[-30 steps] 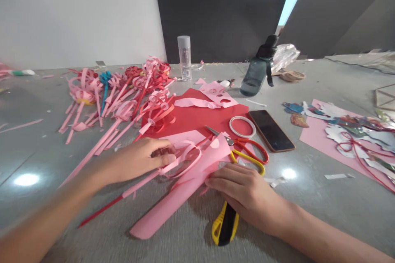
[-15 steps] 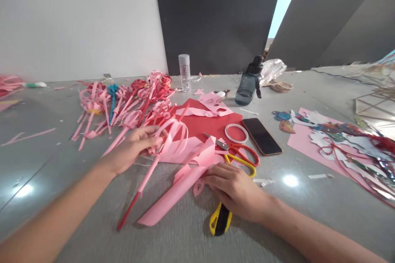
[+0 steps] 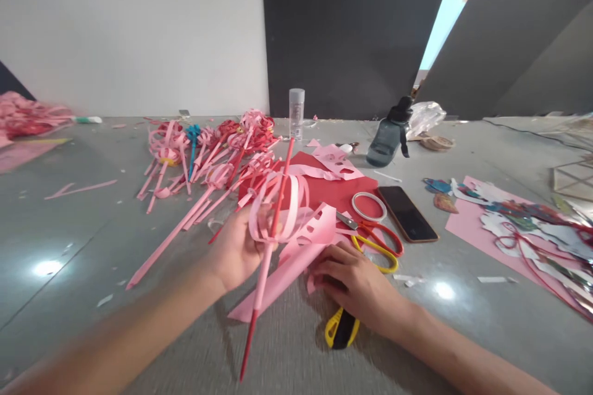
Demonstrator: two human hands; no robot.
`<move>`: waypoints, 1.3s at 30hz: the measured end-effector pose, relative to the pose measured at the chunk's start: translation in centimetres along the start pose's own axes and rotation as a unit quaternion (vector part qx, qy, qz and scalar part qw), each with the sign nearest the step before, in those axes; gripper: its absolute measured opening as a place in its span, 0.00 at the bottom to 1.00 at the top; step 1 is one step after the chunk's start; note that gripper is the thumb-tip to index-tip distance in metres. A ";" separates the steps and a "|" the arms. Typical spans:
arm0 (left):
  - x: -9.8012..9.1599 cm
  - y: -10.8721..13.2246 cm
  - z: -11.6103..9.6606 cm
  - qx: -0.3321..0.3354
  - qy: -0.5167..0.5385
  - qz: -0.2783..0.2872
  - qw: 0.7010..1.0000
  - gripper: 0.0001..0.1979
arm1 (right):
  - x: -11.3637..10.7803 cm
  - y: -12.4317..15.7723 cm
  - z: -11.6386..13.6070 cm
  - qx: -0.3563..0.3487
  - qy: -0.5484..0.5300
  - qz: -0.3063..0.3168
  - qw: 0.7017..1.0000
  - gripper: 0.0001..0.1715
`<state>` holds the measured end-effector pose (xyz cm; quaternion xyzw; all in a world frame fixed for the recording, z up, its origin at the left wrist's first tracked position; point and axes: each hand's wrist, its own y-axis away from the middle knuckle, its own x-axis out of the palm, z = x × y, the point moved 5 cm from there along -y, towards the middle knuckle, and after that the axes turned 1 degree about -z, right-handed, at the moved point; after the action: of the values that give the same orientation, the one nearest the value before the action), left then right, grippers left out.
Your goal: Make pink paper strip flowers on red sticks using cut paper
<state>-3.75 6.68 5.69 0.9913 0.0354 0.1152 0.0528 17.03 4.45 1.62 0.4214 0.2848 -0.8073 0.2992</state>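
A pile of paper flowers (image 3: 222, 173) is seen at eleven o'clock from the left hand (image 3: 236, 250), a red sheet (image 3: 324, 194) at two, a curled pink sheet (image 3: 287, 278) at four. A pink paper flower (image 3: 264, 266) on a red stick, tipped toward one o'clock, is held in the left hand at the base of its loops. The right hand (image 3: 347, 278) is seen with fingers bent, any hold cannot be told; scissors (image 3: 365, 227) are noted at its one o'clock, a yellow-black cutter (image 3: 341, 328) at six.

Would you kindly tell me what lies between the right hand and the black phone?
In the head view, scissors with red and yellow handles lie between the right hand and the phone.
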 end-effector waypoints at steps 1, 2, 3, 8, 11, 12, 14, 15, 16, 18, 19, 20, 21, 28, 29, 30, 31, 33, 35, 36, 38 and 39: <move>0.3 0.3 1.2 -0.067 0.078 -0.015 0.995 0.13 | 0.0 0.0 0.0 -0.002 -0.002 -0.001 1.000 0.12; 0.7 0.7 2.2 -0.120 0.143 -0.025 0.982 0.13 | 0.1 0.0 0.1 -0.006 -0.002 -0.001 1.000 0.12; 1.0 1.0 3.0 -0.151 0.190 -0.035 0.969 0.11 | 0.0 0.0 0.2 -0.012 0.000 -0.004 1.000 0.12; 1.3 1.4 4.6 -0.132 0.189 -0.049 0.972 0.20 | -0.5 0.5 0.4 -0.045 -0.006 -0.035 0.998 0.10; 1.4 1.2 5.4 -0.137 0.122 -0.018 0.983 0.29 | -1.0 0.9 0.2 -0.057 -0.033 -0.072 0.995 0.09; 1.4 1.1 5.6 -0.140 0.099 -0.009 0.985 0.30 | -1.1 1.0 0.0 -0.055 -0.039 -0.083 0.994 0.09; 1.2 0.8 6.0 -0.135 0.042 0.000 0.990 0.29 | -1.3 1.2 -0.5 -0.046 -0.046 -0.104 0.992 0.09; 1.0 0.6 6.1 -0.123 0.009 0.001 0.992 0.27 | -1.4 1.3 -0.7 -0.042 -0.050 -0.116 0.991 0.09; 0.8 0.4 6.1 -0.108 -0.023 0.001 0.994 0.25 | -1.5 1.3 -0.9 -0.040 -0.054 -0.127 0.990 0.10; 0.4 0.0 6.1 -0.078 -0.075 0.002 0.994 0.21 | -1.7 1.4 -1.0 -0.040 -0.064 -0.152 0.986 0.11; 0.2 -0.1 6.0 -0.062 -0.090 0.006 0.994 0.20 | -1.9 1.4 -1.1 -0.043 -0.069 -0.163 0.983 0.11; 0.1 -0.3 5.9 -0.048 -0.099 0.011 0.994 0.19 | -2.1 1.4 -1.0 -0.046 -0.073 -0.174 0.981 0.11; 0.1 -0.4 5.9 -0.035 -0.103 0.017 0.994 0.19 | -2.3 1.4 -1.0 -0.049 -0.074 -0.184 0.979 0.12; 0.1 -0.8 5.3 0.006 -0.071 0.021 0.997 0.17 | -2.9 1.6 -1.3 -0.020 -0.073 -0.219 0.973 0.15; 0.2 -0.8 5.2 0.011 -0.063 0.021 0.998 0.17 | -2.9 1.7 -1.5 -0.013 -0.070 -0.225 0.972 0.15; 0.2 -0.8 5.1 0.016 -0.058 0.023 0.998 0.16 | -2.9 1.8 -1.6 -0.008 -0.066 -0.235 0.970 0.14; 0.3 -0.8 5.0 0.021 -0.055 0.025 0.998 0.15 | -3.1 1.9 -1.7 -0.002 -0.061 -0.248 0.967 0.13; 0.6 -0.6 4.7 0.028 -0.053 0.032 0.998 0.13 | -3.8 1.9 -2.0 0.017 -0.056 -0.285 0.957 0.13; 1.1 -0.1 4.4 0.033 -0.043 0.046 0.997 0.11 | -5.4 1.3 -2.2 0.043 -0.065 -0.322 0.944 0.12; 1.5 0.2 4.3 0.037 -0.034 0.055 0.997 0.10 | -6.4 0.7 -2.3 0.058 -0.074 -0.336 0.937 0.10; 2.3 0.9 4.0 0.039 -0.008 0.079 0.996 0.11 | -8.5 -1.4 -2.2 0.068 -0.092 -0.346 0.931 0.03; 2.6 1.4 4.0 0.034 0.002 0.087 0.996 0.11 | -9.4 -2.7 -2.1 0.072 -0.106 -0.349 0.928 0.04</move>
<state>-0.18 5.17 2.59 0.9916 -0.0468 0.1202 0.0085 20.57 10.03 9.20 0.2282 0.3216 -0.9190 -0.0046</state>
